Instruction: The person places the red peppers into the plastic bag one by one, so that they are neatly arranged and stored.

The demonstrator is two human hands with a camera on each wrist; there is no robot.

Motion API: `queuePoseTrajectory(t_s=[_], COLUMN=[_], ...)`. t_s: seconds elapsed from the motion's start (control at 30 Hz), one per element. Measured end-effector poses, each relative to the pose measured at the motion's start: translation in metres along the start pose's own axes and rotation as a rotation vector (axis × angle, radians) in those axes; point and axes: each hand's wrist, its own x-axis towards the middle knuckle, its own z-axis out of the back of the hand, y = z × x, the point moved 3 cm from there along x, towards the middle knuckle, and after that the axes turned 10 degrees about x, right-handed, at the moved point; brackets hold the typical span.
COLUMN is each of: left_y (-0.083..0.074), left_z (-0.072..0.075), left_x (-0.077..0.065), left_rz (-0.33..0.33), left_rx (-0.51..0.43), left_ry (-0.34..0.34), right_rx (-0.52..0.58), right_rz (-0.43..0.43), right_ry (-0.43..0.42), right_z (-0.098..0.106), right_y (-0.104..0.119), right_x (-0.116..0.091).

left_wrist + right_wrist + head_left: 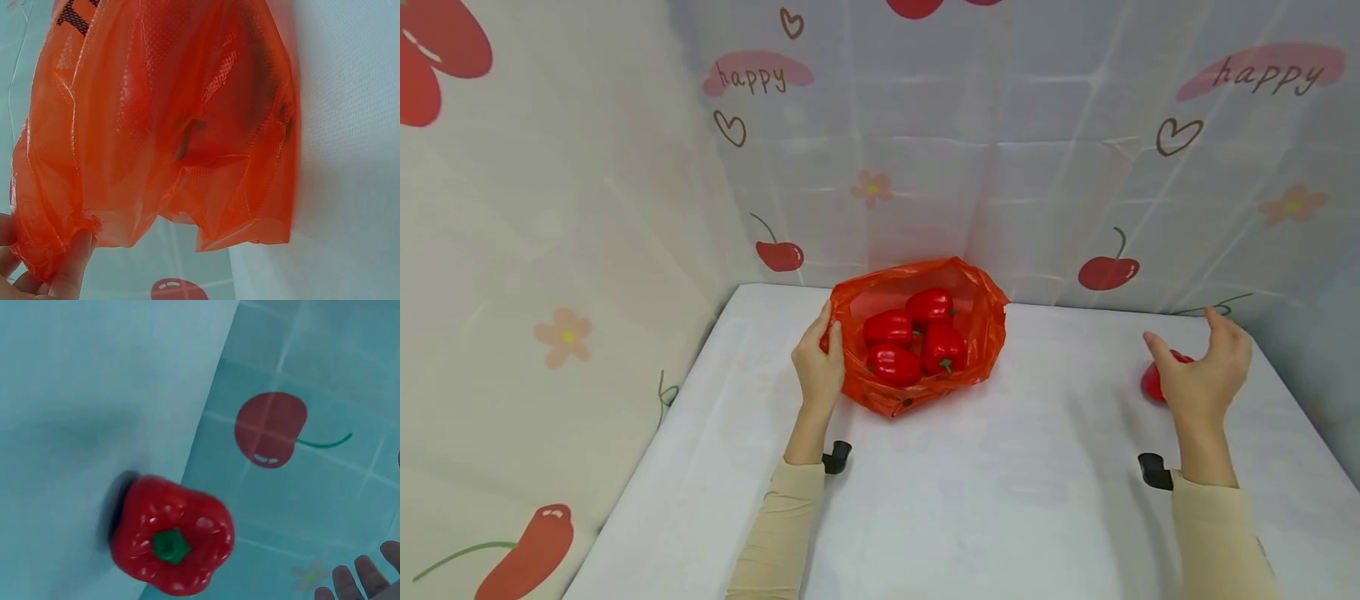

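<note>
An orange plastic bag stands on the table with its mouth spread, and several red bell peppers lie inside. At the bag's left edge, my left hand pinches the rim between thumb and fingers; the left wrist view shows the gathered film in that grip. My right hand is over at the right, thumb and fingers spread wide with nothing between them. Partly behind it sits a lone red bell pepper. In the right wrist view this pepper's green stem faces the camera, apart from the fingertips.
A white-covered table carries the bag and the lone pepper. Printed curtain-like sheets with cherries, flowers and hearts rise along its back and left. Black camera mounts sit at both wrists.
</note>
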Motion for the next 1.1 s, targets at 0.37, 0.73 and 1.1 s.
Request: queuePoseTrajectory(t_s=[0.37,0.73,1.1], left_y=[0.0,0.002,0.001], left_z=[0.0,0.001,0.0], left_x=[-0.001,-0.001,-0.001], left_rz=[0.008,0.011,0.017], left_rx=[-0.003,-0.003,-0.011], left_ry=[0.011,0.002,0.021], right_rx=[-0.129,-0.117,-0.043], right_rz=[-0.564,-0.727,-0.853], right_ry=[0.216,0.26,0.177], right_z=[0.005,-0.01,-0.015], right_y=[-0.079,-0.176,-0.183], right_x=[0.008,0.011,0.002])
